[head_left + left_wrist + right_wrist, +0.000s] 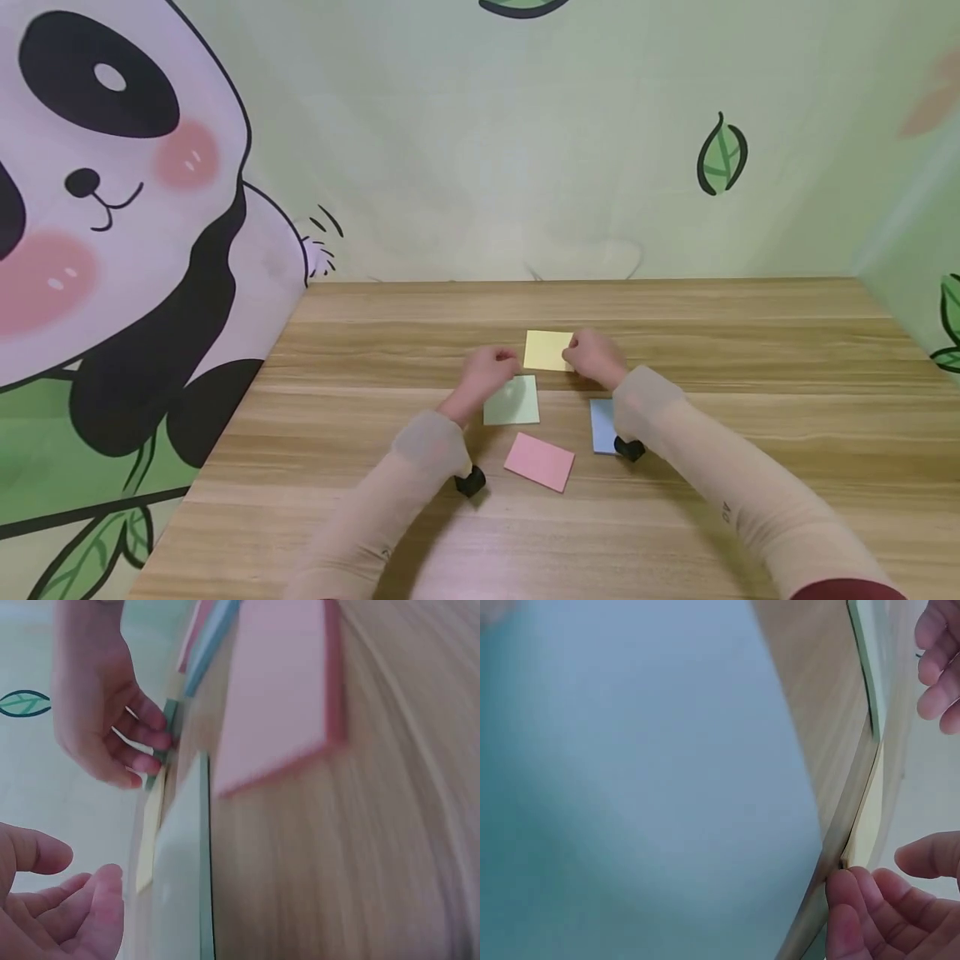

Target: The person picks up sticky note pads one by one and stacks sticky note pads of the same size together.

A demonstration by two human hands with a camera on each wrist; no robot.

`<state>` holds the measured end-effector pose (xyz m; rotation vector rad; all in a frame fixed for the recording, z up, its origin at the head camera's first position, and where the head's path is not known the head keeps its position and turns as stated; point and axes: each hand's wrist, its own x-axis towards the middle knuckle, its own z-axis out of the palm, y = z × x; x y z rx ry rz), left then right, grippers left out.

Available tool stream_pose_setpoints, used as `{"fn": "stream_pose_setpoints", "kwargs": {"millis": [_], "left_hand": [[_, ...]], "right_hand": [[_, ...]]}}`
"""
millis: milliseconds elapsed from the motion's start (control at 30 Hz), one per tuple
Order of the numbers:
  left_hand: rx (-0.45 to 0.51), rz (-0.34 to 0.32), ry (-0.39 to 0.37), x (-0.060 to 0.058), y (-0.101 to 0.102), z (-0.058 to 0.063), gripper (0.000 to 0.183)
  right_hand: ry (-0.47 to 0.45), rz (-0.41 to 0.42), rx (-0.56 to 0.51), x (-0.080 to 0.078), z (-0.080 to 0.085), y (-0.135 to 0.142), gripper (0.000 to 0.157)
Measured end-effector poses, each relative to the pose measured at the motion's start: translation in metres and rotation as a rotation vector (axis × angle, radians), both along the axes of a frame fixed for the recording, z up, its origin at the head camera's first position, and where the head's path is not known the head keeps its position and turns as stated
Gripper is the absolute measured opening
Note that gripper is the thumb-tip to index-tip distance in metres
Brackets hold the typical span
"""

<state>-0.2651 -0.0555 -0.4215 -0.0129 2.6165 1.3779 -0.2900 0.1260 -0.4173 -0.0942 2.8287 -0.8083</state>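
A yellow pad of sticky notes (pixel 546 350) lies farthest back on the table. At its right end is my right hand (pixel 596 357), fingers bent and the thumb apart from them, its fingertips at the pad's edge. Partly hidden by those fingers is a dark green pad (pixel 170 716). My left hand (pixel 487 371) hovers by the yellow pad's left end, just above the pale green pad (pixel 512 402); a gap shows between thumb and fingers, with nothing held. A pink pad (pixel 540 462) lies nearer me, turned at an angle. The blue pad (pixel 602 427) is partly covered by my right wrist.
Behind the blue pad, the left wrist view shows a second pink pad (pixel 196 634), hidden in the head view by my right arm. Small black wrist cameras hang low under both wrists. A printed panda wall (pixel 480 167) borders the wooden table (pixel 247 517).
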Motion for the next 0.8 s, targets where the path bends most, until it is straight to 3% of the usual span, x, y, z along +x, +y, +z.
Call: {"fn": "stream_pose_setpoints", "kwargs": {"millis": [200, 367, 633, 800], "left_hand": [[0.21, -0.011, -0.121, 0.002, 0.015, -0.002, 0.033], [0.306, -0.018, -0.196, 0.005, 0.027, -0.004, 0.036], [0.392, -0.045, -0.293, 0.012, 0.044, -0.003, 0.044], [0.414, -0.02, -0.305, 0.016, 0.051, -0.004, 0.049]], "right_hand": [[0.002, -0.036, 0.015, -0.005, 0.0, 0.002, 0.031], [0.008, -0.047, 0.005, -0.008, 0.0, 0.004, 0.033], [0.048, -0.055, 0.021, -0.01, 0.001, 0.004, 0.032], [0.092, -0.017, 0.02, -0.012, 0.0, 0.003, 0.02]]}}
